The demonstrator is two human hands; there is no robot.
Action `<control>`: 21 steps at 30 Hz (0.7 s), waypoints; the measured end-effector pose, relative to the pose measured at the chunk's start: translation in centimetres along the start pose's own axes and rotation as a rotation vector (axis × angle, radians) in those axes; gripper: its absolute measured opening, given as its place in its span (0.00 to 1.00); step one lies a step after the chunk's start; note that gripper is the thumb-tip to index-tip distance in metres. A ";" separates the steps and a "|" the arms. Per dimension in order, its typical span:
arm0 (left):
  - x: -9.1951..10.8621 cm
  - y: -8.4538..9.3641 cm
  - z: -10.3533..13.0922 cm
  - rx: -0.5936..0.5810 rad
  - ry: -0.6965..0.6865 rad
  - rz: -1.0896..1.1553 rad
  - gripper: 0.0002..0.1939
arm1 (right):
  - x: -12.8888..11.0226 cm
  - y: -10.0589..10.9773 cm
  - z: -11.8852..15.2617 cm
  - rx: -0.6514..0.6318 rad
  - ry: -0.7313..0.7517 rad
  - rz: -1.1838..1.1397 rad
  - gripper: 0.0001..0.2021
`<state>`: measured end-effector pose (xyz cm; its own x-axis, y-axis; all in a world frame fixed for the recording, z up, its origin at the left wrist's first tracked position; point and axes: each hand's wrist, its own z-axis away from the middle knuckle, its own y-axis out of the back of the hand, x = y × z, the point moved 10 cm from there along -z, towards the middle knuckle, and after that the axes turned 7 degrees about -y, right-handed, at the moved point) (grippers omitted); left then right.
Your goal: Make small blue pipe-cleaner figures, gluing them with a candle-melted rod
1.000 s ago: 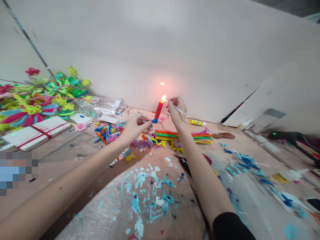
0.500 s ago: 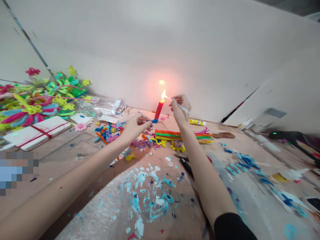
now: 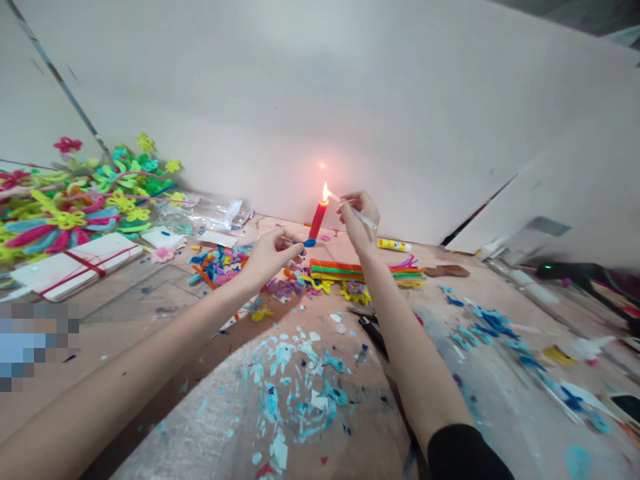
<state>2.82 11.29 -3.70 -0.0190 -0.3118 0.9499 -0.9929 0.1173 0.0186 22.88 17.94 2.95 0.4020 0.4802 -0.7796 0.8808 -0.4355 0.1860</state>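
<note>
A lit red candle [image 3: 317,221] stands slightly tilted near the wall, its flame upright. My right hand [image 3: 361,217], to the right of the flame, is closed on a translucent whitish glue stick [image 3: 365,218]. The stick's tip reaches the edge of the flame. Low and left of the candle, my left hand [image 3: 275,253] pinches a small blue bent piece [image 3: 310,243], fuzzy craft wire by its look. That piece sits just by the candle's lower end; whether the two touch I cannot tell.
Colourful pipe cleaners [image 3: 367,272] lie bundled between my forearms, by a yellow glue tube [image 3: 395,245]. Pipe-cleaner flowers [image 3: 65,217] pile up at left behind a white box [image 3: 75,267]. Black-handled scissors [image 3: 373,333] lie by my right forearm. Blue pieces [image 3: 495,323] are scattered at right.
The candle flame looks narrower and more upright, and its glow on the wall has shrunk. My right hand has shifted very slightly left with the stick; the left hand stays almost still.
</note>
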 end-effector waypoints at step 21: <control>-0.3 0.3 0.0 0.002 0.022 0.050 0.09 | -5.8 2.7 0.6 -0.126 0.027 -0.406 0.04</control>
<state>2.52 11.37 -3.97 -0.0661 -0.2850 0.9562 -0.9910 0.1307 -0.0296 22.78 13.51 7.66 0.0211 0.6140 -0.7890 0.9919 -0.1117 -0.0603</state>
